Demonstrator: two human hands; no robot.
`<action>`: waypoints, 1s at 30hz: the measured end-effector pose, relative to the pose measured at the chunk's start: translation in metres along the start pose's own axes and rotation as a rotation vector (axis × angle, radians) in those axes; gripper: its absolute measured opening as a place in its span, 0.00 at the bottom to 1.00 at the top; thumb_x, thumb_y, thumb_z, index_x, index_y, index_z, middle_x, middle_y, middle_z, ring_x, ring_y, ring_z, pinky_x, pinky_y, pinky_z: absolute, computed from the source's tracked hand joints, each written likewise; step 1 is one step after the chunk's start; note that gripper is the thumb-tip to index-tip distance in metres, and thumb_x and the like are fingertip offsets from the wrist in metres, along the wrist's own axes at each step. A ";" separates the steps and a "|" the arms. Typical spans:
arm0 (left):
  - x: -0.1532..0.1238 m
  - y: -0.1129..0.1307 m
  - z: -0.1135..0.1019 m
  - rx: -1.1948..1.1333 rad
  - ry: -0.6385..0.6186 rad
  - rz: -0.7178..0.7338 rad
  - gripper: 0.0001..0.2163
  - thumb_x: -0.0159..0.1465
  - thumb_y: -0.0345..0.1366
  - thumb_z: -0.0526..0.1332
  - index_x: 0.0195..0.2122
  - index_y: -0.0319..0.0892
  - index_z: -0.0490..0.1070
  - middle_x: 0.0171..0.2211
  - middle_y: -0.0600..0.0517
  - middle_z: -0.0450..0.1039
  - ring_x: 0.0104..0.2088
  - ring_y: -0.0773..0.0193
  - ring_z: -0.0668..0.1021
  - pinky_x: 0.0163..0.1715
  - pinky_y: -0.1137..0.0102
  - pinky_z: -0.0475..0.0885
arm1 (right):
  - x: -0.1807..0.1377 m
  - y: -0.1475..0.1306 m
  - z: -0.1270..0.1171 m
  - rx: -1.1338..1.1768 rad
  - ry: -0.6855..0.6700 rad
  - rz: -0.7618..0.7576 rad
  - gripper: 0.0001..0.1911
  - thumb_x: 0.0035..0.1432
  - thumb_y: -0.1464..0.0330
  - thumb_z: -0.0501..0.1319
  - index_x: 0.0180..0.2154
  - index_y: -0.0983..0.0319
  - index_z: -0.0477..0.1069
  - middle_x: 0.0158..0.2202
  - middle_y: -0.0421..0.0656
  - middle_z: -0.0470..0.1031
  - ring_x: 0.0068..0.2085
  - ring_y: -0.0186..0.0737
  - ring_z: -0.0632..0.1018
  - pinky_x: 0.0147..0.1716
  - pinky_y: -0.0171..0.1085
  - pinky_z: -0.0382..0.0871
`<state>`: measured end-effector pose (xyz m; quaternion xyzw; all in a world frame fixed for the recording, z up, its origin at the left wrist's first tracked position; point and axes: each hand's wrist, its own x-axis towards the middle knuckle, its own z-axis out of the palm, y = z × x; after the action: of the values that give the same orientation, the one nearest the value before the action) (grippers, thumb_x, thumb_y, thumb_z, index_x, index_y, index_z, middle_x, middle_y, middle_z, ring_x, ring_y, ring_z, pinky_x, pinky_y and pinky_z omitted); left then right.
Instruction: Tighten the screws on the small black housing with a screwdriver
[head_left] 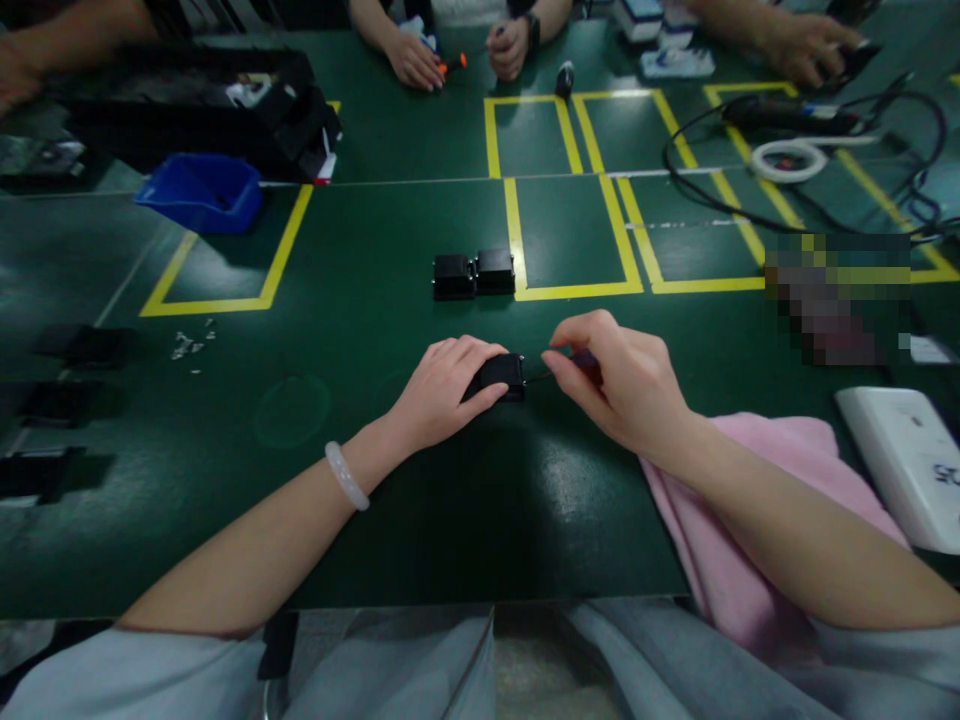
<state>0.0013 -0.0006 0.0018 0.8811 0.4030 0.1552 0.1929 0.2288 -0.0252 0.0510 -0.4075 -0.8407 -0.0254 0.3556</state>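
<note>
We find the left hand (444, 388), grip closed on a black box (502, 374); the right hand (634, 375) pinches a thin tool (538, 377) beside it.

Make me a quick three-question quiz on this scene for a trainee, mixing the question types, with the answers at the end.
1. Fill in the blank: the right hand holds a thin tool, and the small black box is held by the ____.
2. Count: how many black boxes sit side by side just beyond that held one?
3. Multiple choice: what lies under the right forearm?
A) a blue bin
B) a pink cloth
C) a loop of cable

Key:
1. left hand
2. two
3. B
</note>
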 end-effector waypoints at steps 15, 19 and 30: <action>0.000 0.000 0.001 0.009 0.005 0.000 0.19 0.71 0.48 0.51 0.55 0.43 0.65 0.52 0.46 0.70 0.52 0.53 0.71 0.56 0.57 0.62 | -0.002 0.000 0.002 0.016 0.036 0.015 0.07 0.64 0.69 0.53 0.43 0.61 0.65 0.29 0.38 0.74 0.24 0.31 0.74 0.26 0.32 0.66; 0.000 0.000 0.000 0.009 -0.002 -0.003 0.19 0.71 0.49 0.50 0.56 0.43 0.65 0.52 0.46 0.70 0.52 0.53 0.71 0.57 0.56 0.61 | -0.002 0.000 0.002 0.020 0.019 0.022 0.07 0.65 0.68 0.53 0.44 0.61 0.65 0.29 0.38 0.74 0.25 0.32 0.74 0.27 0.32 0.66; 0.000 0.000 0.000 0.007 0.000 -0.001 0.19 0.71 0.49 0.51 0.56 0.43 0.65 0.52 0.46 0.70 0.52 0.53 0.71 0.56 0.57 0.62 | -0.001 0.000 0.000 0.004 0.006 -0.006 0.06 0.65 0.69 0.53 0.42 0.62 0.65 0.27 0.38 0.73 0.24 0.32 0.73 0.27 0.32 0.65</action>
<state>0.0012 -0.0002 0.0014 0.8815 0.4041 0.1537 0.1898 0.2293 -0.0257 0.0508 -0.4041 -0.8409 -0.0259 0.3589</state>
